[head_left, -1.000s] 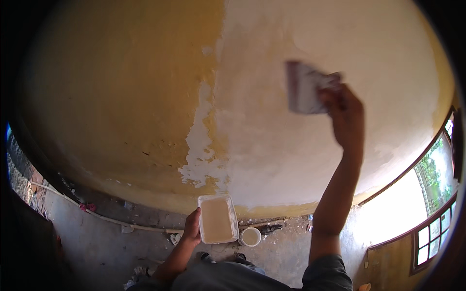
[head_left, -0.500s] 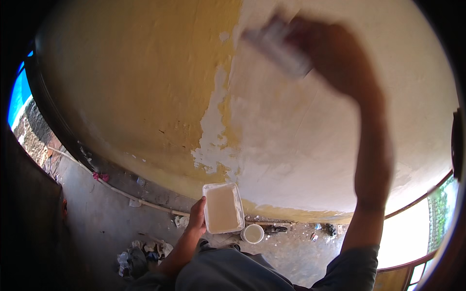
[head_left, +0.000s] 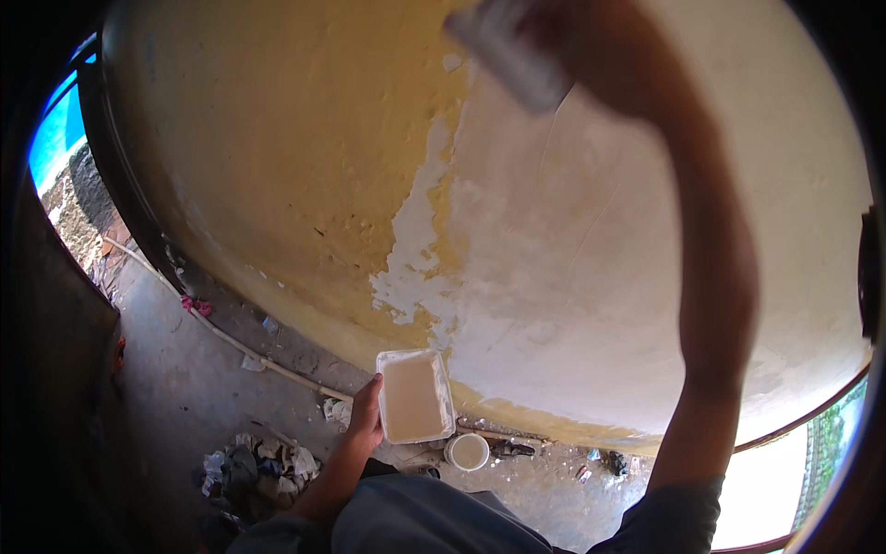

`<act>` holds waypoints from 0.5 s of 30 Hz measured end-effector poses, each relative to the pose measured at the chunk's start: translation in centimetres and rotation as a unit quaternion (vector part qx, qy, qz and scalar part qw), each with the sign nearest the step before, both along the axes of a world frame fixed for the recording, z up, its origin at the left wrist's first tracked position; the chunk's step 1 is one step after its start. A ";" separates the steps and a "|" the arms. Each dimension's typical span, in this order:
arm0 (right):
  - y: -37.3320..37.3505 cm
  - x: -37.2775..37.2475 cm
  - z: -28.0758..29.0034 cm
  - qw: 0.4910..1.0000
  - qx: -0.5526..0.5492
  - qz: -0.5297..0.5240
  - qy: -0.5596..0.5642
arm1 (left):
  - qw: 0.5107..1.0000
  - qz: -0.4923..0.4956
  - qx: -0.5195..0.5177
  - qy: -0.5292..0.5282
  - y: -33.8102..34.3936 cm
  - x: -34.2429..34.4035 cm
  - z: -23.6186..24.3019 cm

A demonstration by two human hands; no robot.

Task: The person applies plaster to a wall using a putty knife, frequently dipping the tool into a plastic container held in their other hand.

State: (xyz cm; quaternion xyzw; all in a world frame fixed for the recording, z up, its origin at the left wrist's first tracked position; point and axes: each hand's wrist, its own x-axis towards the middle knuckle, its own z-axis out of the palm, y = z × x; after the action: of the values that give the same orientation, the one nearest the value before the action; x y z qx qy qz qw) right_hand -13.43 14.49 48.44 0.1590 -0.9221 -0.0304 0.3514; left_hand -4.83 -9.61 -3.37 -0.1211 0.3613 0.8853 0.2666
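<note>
My left hand grips the left side of a white rectangular plastic tub of smooth beige paste, low in the middle. My right hand, blurred at the top, is closed on a pale, wide flat scraper held at the wall; whether its edge touches is unclear. The wall is yellow on the left with a ragged flaked white patch, and pale white to the right.
A round white bucket stands on the concrete floor below the tub. A long thin pole lies along the wall's foot. A rubbish pile is at lower left. Bright openings show at both edges.
My right hand and the scraper have moved up and to the left across the wall, tilting. My left hand still holds the tub, now slightly higher in view. The view has turned somewhat.
</note>
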 end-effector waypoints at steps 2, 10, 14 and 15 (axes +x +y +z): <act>-3.6 -0.6 -9.2 0.989 0.139 -0.021 -0.035 | 1.000 0.002 -0.012 -0.003 -1.2 -0.1 0.0; -4.0 4.4 5.0 0.964 -0.119 -0.057 0.229 | 0.998 -0.063 0.008 0.016 -1.7 -3.3 0.0; -5.2 0.7 -7.1 0.954 -0.239 0.054 0.172 | 0.997 -0.071 -0.014 0.020 -2.3 -4.1 0.1; -6.7 -0.4 -10.5 0.943 -0.306 0.063 0.116 | 0.996 -0.086 0.001 0.017 -2.1 -4.4 0.5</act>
State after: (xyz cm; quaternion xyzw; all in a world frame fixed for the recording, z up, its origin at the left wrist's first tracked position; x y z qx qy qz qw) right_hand -13.87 7.77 37.93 0.0973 -0.8278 0.2569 0.4892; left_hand -9.20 -11.70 -2.91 -0.0738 0.3739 0.8615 0.3355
